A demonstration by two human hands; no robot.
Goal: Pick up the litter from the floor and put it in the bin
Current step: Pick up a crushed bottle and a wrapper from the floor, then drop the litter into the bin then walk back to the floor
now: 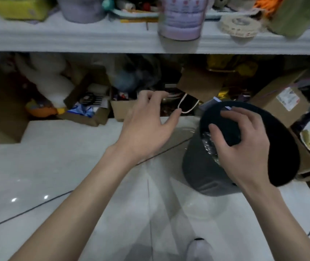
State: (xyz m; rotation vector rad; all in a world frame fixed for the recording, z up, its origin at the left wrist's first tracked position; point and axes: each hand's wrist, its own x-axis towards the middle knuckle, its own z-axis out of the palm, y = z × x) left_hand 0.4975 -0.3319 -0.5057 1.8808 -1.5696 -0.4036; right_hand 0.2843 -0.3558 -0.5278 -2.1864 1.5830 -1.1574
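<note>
left hand (146, 127): held open, frame centre | right hand (244, 146): curled on bin (197, 166) lid (286, 147) | film (209, 146) in bin mouth: judged light, crinkly; to be pinched at a fold

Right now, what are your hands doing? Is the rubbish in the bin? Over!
Left hand open, empty, over the floor. Right hand grips the bin lid, tilted up. Shiny litter showing inside the bin. Nothing in the way.
</note>
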